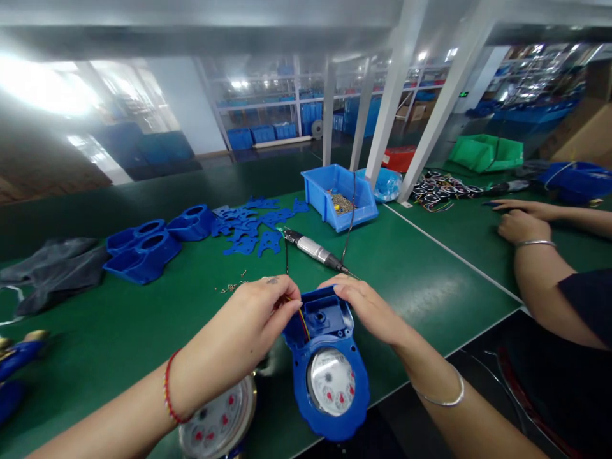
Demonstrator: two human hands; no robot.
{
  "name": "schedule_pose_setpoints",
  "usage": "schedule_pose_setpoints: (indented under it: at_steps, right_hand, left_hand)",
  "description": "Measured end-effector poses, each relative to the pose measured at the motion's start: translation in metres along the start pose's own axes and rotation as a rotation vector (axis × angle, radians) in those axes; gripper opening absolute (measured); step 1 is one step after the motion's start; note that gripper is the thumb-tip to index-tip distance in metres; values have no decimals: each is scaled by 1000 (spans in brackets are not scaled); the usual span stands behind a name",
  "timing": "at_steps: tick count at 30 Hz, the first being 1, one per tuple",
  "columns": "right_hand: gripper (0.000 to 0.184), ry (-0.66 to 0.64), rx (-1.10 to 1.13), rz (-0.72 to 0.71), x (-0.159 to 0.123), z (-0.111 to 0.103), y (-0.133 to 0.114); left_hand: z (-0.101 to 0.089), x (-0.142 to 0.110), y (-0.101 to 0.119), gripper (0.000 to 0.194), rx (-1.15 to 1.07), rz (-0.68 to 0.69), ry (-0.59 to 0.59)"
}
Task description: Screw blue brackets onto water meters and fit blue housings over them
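Observation:
A water meter in a blue plastic housing [329,389] lies at the bench's front edge, its round dial [332,382] facing up and its box-shaped compartment [325,313] open. My left hand [268,312] pinches thin red and yellow wires [304,324] at the compartment's left side. Around the upper right corner of the housing, my right hand [361,303] is closed with the thumb on the rim. Under my left forearm, a second meter dial [217,417] in a brass-coloured ring is partly hidden.
An electric screwdriver [313,248] lies beyond my hands, near loose screws [232,285]. Behind are blue flat brackets [246,223], blue housings [148,252] and a blue bin [339,197] of small parts. At right, a co-worker's hands [523,220] rest near bundled wires [444,189].

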State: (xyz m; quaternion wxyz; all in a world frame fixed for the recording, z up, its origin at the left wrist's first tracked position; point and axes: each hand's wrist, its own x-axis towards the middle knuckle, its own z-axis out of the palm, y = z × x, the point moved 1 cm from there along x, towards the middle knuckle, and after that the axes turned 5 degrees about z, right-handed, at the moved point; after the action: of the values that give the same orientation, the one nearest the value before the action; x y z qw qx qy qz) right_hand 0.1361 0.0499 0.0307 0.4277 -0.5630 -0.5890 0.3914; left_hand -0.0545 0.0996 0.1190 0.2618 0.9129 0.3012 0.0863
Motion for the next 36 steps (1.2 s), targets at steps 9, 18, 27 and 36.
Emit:
schedule_pose_setpoints:
  at_steps: [9, 18, 27, 36]
  right_hand:
    - [32, 20, 116, 15, -22, 8, 17]
    - [35, 23, 203, 83, -19, 12, 24]
    - [32, 41, 217, 69, -20, 13, 25]
    - [33, 41, 220, 64, -19, 14, 26]
  left_hand:
    - [6, -4, 6, 5, -332, -56, 162]
    - [-21, 12, -8, 17, -423, -197, 454]
    - [6, 1, -20, 30, -247, -305, 94]
    - [18, 5, -13, 23, -257, -268, -62]
